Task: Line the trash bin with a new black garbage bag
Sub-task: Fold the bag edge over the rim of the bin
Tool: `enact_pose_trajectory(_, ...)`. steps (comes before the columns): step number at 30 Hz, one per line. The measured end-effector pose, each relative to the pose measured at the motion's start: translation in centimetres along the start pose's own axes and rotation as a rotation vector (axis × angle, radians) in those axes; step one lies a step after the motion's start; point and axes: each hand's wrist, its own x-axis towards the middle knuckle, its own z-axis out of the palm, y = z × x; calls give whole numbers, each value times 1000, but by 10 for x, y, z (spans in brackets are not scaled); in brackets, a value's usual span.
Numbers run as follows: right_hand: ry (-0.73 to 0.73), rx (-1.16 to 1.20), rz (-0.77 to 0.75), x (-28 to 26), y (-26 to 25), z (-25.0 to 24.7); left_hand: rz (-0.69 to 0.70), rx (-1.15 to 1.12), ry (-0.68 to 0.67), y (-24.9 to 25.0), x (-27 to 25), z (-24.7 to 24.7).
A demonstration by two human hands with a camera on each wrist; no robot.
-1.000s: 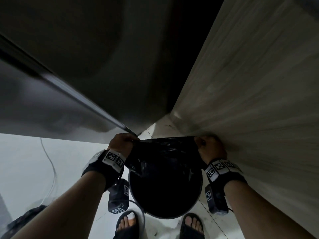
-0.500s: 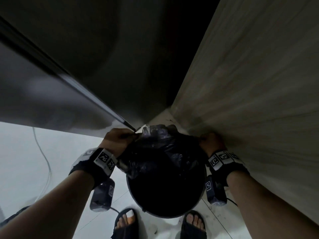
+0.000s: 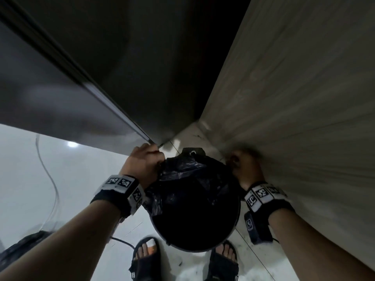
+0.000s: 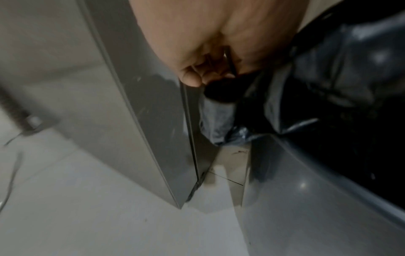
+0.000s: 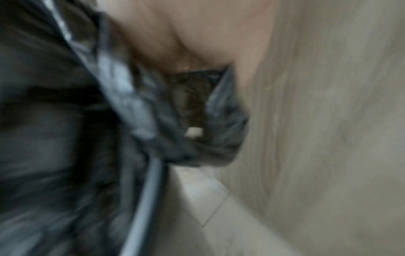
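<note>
At the far rim of the trash bin, the left hand is clenched on the edge of the black garbage bag, fingers curled round a fold of film just beside the bin's left rim. The right hand, blurred, grasps the bag edge at the bin's right rim, close to the wood-grain panel. Compared with one second ago, the bag mouth is no longer stretched taut above the bin; both hands have dropped to rim level and the film now lies crumpled across the bin's far half. By judgement, the mouth is being folded over the rim; the near half of the bin opening appears uncovered, so lining is incomplete.
</note>
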Motion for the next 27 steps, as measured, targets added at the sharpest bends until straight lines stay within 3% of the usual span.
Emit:
enact_pose_trajectory(2, -38, 87, -17, -18, -11, -5, 15, -14, -69, 14, -4, -11)
enact_pose_trajectory(6, -232, 215, 153, -56, -6, -17, -363, -144, -270, 19, -31, -11)
enact_pose_trajectory(11, -338, 262, 341, -94, 42, 3, -572, -209, -400, 30, -84, 12)
enact_pose_trajectory(14, -298, 239, 328, -88, 48, 17, -640, -249, -305, 36, -85, 18)
enact_pose_trajectory(19, -209, 346, 239, -41, 14, 2, -722, -306, -57, 26, -45, 1)
enact_pose_trajectory(23, 29, 377, 219, -30, 14, -5, -712, -426, 22, 17, -47, -7)
enact_pose_trajectory(27, 122, 175, 203, -61, 35, 6, -565, -227, 99, 19, -87, 17)
